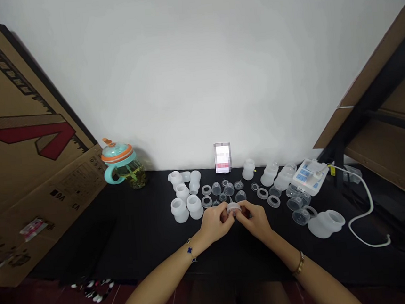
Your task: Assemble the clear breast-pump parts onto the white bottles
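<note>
Both my hands meet at the middle of the black table, pinching a translucent baby bottle collar [233, 206] whose nipple tip points up. My left hand [215, 222] grips its left side and my right hand [254, 217] its right side, thumbs close together. Just beyond my fingers lie several loose collar rings [207, 201], clear caps [229, 189] and nipples [238, 185]. Left of them stand and lie several white bottles [179, 210]. More collar rings [273, 201] lie to the right of my right hand.
A phone [223, 158] leans on the wall. Right are a bottle on its side [325, 224], clear cups [301, 216], a white device [310, 176] and its white cable [370, 201]. A tea-filled jug [124, 166] stands left by a cardboard box [32, 152].
</note>
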Tool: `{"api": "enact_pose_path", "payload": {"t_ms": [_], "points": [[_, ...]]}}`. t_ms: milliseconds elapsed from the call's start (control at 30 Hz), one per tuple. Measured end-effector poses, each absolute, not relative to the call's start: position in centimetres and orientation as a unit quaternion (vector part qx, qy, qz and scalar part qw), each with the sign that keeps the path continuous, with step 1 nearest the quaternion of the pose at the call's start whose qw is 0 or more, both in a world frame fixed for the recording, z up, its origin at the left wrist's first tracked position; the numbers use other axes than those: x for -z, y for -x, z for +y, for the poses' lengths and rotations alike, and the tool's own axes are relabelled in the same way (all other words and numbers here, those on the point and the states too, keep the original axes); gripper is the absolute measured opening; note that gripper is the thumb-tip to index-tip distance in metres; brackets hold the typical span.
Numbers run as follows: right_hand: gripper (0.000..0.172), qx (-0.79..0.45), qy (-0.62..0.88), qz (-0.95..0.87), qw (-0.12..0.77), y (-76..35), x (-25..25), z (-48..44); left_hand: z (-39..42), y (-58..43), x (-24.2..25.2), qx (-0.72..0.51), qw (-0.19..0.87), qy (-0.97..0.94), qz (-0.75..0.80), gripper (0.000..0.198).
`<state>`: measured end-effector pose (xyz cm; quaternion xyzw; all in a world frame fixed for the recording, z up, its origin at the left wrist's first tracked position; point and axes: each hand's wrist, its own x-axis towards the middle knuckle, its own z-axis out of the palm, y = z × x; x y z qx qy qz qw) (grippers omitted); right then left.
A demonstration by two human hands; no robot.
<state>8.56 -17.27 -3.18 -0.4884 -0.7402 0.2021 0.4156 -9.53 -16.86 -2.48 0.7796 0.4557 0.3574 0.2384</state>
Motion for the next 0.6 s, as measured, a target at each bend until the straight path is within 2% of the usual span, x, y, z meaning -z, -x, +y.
{"api": "enact_pose_path", "payload": {"t_ms": [200, 433, 600], "points": [[0.017, -0.202, 0.485, -0.743, 0.413, -8.62, 3.2, -17.27, -16.72, 9.43, 2.76, -0.362, 0.246, -0.771, 0.462, 0.027], [0.019, -0.252, 0.442, -0.76, 0.404, -8.61, 2.77, -17.26, -16.41, 9.56, 2.59, -0.421, 0.35, -0.707, 0.448, 0.035], [0.021, -0.25, 0.426, -0.768, 0.408, -8.76, 3.08, -17.34, -16.35, 9.59, 2.4, -0.428, 0.37, -0.693, 0.447, 0.034]]}}
